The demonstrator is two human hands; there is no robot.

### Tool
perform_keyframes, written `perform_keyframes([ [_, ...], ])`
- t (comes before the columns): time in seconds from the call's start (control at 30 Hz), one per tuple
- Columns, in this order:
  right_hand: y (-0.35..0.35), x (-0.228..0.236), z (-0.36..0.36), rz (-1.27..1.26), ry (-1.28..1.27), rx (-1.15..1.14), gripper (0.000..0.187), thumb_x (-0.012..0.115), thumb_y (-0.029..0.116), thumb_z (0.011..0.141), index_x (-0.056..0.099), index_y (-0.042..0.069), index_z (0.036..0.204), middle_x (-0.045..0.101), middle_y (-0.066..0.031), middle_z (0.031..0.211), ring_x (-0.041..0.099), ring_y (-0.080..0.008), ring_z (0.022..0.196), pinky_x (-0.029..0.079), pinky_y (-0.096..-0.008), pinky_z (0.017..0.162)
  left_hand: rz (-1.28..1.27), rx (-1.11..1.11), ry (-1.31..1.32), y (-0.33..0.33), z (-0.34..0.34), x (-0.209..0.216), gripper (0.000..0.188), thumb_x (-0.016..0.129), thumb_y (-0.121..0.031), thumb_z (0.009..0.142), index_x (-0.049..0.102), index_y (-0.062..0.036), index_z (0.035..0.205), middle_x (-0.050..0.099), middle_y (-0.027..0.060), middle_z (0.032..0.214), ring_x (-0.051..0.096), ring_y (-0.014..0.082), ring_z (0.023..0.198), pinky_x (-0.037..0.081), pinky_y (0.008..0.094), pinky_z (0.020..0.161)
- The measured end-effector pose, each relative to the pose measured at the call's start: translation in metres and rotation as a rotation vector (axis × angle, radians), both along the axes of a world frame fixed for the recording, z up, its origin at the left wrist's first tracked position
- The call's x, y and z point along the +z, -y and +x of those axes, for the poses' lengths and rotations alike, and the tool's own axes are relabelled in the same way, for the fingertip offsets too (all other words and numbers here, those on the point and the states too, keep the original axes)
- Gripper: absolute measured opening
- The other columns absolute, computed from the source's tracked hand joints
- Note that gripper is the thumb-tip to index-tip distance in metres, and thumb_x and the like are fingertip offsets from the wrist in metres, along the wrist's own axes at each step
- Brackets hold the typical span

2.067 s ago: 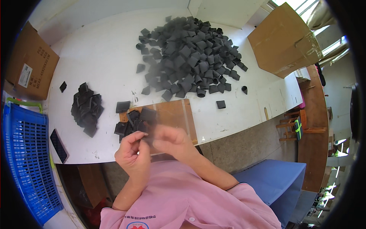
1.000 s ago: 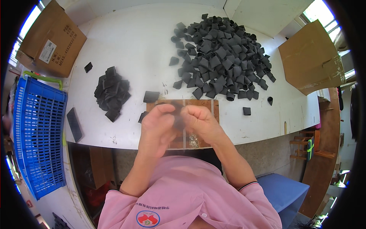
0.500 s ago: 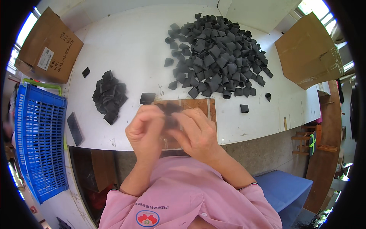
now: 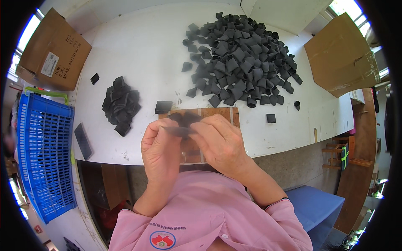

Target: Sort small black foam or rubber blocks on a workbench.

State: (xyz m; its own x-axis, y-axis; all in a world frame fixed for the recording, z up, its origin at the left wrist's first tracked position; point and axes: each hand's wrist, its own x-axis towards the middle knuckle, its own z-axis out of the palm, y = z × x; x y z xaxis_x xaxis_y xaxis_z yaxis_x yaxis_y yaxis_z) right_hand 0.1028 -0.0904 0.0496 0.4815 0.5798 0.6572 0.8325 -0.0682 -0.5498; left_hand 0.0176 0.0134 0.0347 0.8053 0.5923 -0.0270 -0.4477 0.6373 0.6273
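Note:
Between my hands, above a brown board (image 4: 233,119), is a dark grey fabric piece (image 4: 177,131), smeared by motion. My left hand (image 4: 159,144) pinches its left end with thumb and fingers. At the other end, my right hand (image 4: 222,144) closes its fingertips on the same piece. More dark fabric (image 4: 184,118) shows just beyond the fingers; whether it belongs to the held piece I cannot tell. One flat dark piece (image 4: 163,107) lies at the board's far left corner. Beyond my right hand rises a large heap of dark grey fabric loops (image 4: 238,58).
A smaller pile of flat dark pieces (image 4: 120,102) lies to the left, with a phone (image 4: 83,141) nearer the edge. Cardboard boxes (image 4: 54,50) (image 4: 341,58) flank the white table. A blue plastic basket (image 4: 45,154) stands far left. Loose pieces (image 4: 271,118) lie right of the board.
The held piece has turned from a blurred upright shape to a flatter one stretched between my hands. Both hands have shifted slightly to the right.

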Motion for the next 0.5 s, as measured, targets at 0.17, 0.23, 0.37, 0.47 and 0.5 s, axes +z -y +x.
perform_keyframes([
  [0.17, 0.001, -0.013, 0.001, -0.021, 0.089, -0.001, 0.019, 0.063, 0.001, 0.062, 0.053, 0.000, 0.079, 0.048, -0.0072, 0.072, 0.050, -0.0211, 0.061, 0.042, -0.0293, 0.048, 0.004, 0.001, -0.052, 0.006, -0.006, -0.007, 0.009, 0.052, -0.010, 0.086, 0.052, -0.0019, 0.088, 0.050, 0.0072, 0.089, 0.048, 0.0157, 0.082, 0.043, 0.0275, 0.073],
  [0.23, 0.001, -0.017, -0.001, 0.028, 0.108, -0.031, 0.019, 0.063, 0.000, 0.063, 0.054, 0.000, 0.079, 0.049, -0.0075, 0.073, 0.050, -0.0214, 0.060, 0.042, -0.0293, 0.048, 0.060, 0.013, -0.036, 0.007, -0.008, -0.009, 0.009, 0.052, -0.010, 0.086, 0.052, -0.0015, 0.088, 0.051, 0.0077, 0.089, 0.048, 0.0154, 0.082, 0.042, 0.0275, 0.074],
  [0.37, 0.000, -0.020, -0.003, 0.045, 0.075, -0.044, 0.019, 0.062, -0.001, 0.062, 0.054, 0.000, 0.080, 0.050, -0.0075, 0.074, 0.050, -0.0212, 0.060, 0.042, -0.0291, 0.048, 0.275, 0.056, -0.107, 0.006, -0.007, -0.011, 0.011, 0.053, -0.010, 0.085, 0.053, -0.0005, 0.091, 0.052, 0.0084, 0.090, 0.047, 0.0137, 0.083, 0.040, 0.0270, 0.076],
  [0.47, 0.002, -0.017, -0.004, 0.011, 0.071, -0.061, 0.015, 0.061, -0.001, 0.066, 0.054, 0.000, 0.078, 0.049, -0.0085, 0.072, 0.049, -0.0219, 0.059, 0.042, -0.0287, 0.048, 0.374, 0.021, -0.147, 0.006, -0.005, -0.006, 0.022, 0.056, -0.012, 0.083, 0.051, 0.0023, 0.099, 0.053, 0.0093, 0.092, 0.047, 0.0128, 0.082, 0.039, 0.0260, 0.076],
  [0.5, 0.004, -0.011, -0.003, 0.032, -0.051, -0.026, 0.010, 0.061, 0.000, 0.070, 0.053, 0.000, 0.077, 0.050, -0.0075, 0.071, 0.049, -0.0192, 0.058, 0.042, -0.0272, 0.048, 0.434, -0.014, -0.188, 0.006, -0.005, -0.002, 0.029, 0.057, -0.014, 0.082, 0.050, 0.0041, 0.104, 0.054, 0.0100, 0.094, 0.048, 0.0126, 0.082, 0.039, 0.0254, 0.076],
])
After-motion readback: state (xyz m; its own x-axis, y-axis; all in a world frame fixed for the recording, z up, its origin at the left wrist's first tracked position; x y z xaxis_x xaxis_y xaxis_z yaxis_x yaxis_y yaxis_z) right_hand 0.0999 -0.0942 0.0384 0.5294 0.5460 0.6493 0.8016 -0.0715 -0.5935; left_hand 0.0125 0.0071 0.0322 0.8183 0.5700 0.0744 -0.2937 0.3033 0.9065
